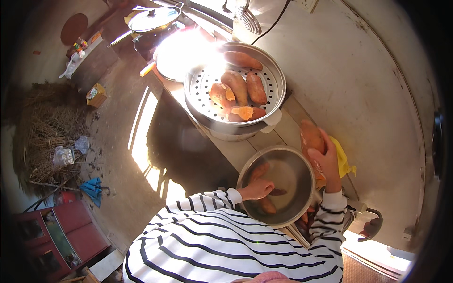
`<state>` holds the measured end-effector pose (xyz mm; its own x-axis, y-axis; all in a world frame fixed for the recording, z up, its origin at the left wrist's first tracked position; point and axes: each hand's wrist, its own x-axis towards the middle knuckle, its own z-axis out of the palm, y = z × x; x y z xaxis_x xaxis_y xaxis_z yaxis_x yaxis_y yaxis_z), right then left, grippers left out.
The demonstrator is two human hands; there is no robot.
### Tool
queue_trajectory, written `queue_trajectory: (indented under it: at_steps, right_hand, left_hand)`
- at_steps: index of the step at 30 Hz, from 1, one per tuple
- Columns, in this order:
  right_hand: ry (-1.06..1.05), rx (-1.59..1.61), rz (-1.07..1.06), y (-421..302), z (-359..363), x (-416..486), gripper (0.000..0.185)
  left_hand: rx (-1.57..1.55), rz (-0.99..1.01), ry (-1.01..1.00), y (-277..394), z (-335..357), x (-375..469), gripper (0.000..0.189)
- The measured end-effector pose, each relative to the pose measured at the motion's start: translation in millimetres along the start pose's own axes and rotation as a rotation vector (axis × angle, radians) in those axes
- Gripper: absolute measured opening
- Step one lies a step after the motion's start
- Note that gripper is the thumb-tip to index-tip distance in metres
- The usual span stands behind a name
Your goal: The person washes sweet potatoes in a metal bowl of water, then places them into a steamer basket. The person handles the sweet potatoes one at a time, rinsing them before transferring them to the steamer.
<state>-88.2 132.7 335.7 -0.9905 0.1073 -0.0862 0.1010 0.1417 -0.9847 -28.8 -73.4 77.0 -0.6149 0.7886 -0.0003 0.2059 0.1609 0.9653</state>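
Observation:
Held in my right hand [328, 161] is a large reddish sweet potato [312, 136], to the right of a metal basin [308, 207]. My left hand [257, 190] is over the basin's left side with its fingers curled in and nothing visible in them. Water stands in the basin, with a sweet potato [260, 171] at the left and another sweet potato [268, 205] lower down. A small dark piece [278, 191] beside my left fingers is too unclear to name. Beyond the basin, several sweet potatoes [236, 86] lie on a perforated metal steamer tray [201, 102]; some show cut orange flesh.
A yellow plastic bag [340, 155] lies behind my right hand. Left of the steamer, a glaring round lid or pan [173, 67] has an orange handle. Farther off stands a lidded frying pan [154, 19]. A skimmer [249, 21] hangs on the wall, near a black cord [276, 24].

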Motion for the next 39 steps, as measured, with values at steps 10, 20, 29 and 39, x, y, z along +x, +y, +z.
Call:
queue_trajectory:
  at_steps: [10,20,29,39]
  right_hand:
    - [-0.284,-0.926,-0.942,-59.5,163.3,273.9,0.041]
    - [-0.389,-1.415,-0.69,23.4,218.0,356.2,0.036]
    - [-0.38,-1.293,-0.719,30.2,197.0,364.6,0.033]
    - [0.08,-0.423,-0.398,15.0,10.8,164.6,0.03]
  left_hand:
    - [-0.039,0.082,0.017,12.1,-25.5,-0.2,0.023]
    - [-0.112,-0.089,0.052,24.7,-50.6,-11.0,0.029]
    - [-0.136,-0.028,0.015,35.3,-39.7,0.5,0.019]
    - [0.026,-0.159,-0.024,34.4,-22.1,3.8,0.018]
